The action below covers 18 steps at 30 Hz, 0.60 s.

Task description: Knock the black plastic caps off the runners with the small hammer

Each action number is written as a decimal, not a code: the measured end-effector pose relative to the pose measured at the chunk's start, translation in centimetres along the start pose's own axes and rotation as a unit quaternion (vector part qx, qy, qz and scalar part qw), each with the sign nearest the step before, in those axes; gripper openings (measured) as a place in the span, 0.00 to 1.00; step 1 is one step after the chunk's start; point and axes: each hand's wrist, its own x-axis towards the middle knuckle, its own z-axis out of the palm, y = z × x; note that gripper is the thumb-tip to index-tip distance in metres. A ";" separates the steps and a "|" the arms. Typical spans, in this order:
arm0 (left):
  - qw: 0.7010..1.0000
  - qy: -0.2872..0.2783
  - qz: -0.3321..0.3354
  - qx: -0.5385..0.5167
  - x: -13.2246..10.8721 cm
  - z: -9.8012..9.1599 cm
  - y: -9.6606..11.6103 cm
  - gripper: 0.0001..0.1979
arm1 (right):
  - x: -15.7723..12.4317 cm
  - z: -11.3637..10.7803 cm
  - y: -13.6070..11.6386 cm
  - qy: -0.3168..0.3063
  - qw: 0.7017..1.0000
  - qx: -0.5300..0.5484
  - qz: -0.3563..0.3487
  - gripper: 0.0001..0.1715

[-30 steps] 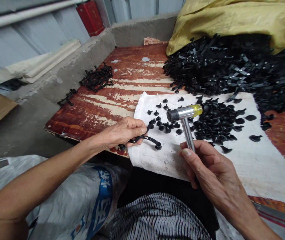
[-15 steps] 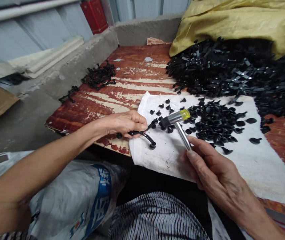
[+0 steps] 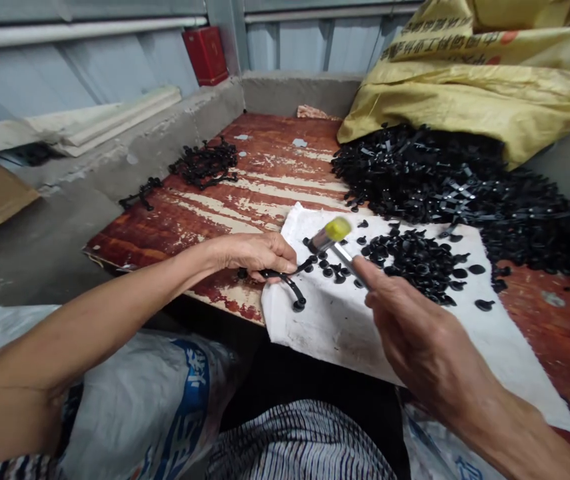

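Note:
My left hand (image 3: 263, 256) pinches a black jointed bracket with several arms (image 3: 292, 288) at the left edge of a white cloth (image 3: 335, 327). One arm of it ends in a round black foot on the cloth; another points toward the hammer. My right hand (image 3: 405, 313) is wrapped around the handle of a small hammer (image 3: 343, 253) with a metal head, a yellow face and a dark face. The head is slightly blurred, its dark face close above the bracket's far arm. Whether they touch I cannot tell. Loose black mushroom-shaped caps (image 3: 422, 263) lie heaped on the cloth to the right.
A large pile of black brackets (image 3: 415, 173) spills from a yellow sack (image 3: 465, 100) at the back right. A smaller bracket cluster (image 3: 205, 162) lies on the worn red board (image 3: 265, 180) at the left. A low concrete wall (image 3: 305, 90) borders the back. A white printed sack (image 3: 139, 393) stands below left.
My right hand has moved the hammer left, its dark face now nearer the bracket's far arm. My left hand keeps its grip on the bracket. The camera view has tilted up slightly.

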 end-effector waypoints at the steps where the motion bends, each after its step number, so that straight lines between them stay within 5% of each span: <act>1: 1.000 -0.001 0.003 -0.001 0.0 0.0 -0.1 0.15 | 0.0 -0.1 -0.1 0.037 0.999 0.011 0.000 0.33; 4: 1.000 0.012 0.005 -0.002 0.1 0.0 -0.4 0.14 | 0.1 0.0 -0.2 0.082 0.997 -0.002 -0.001 0.37; 8: 1.000 0.016 0.005 -0.010 0.2 0.3 -0.4 0.15 | 0.1 0.3 0.3 -0.038 0.998 -0.044 -0.012 0.33; 12: 0.999 0.026 -0.006 -0.019 0.1 0.5 -0.2 0.15 | 0.0 0.3 0.1 0.031 0.999 -0.019 -0.007 0.40; 16: 1.000 0.024 -0.006 -0.019 0.0 0.6 -0.1 0.16 | -0.4 0.7 -0.1 -0.050 0.996 -0.071 -0.021 0.40; 18: 0.999 0.035 -0.004 -0.010 0.1 0.8 -0.3 0.14 | -0.5 1.1 0.0 -0.036 0.997 -0.068 -0.003 0.39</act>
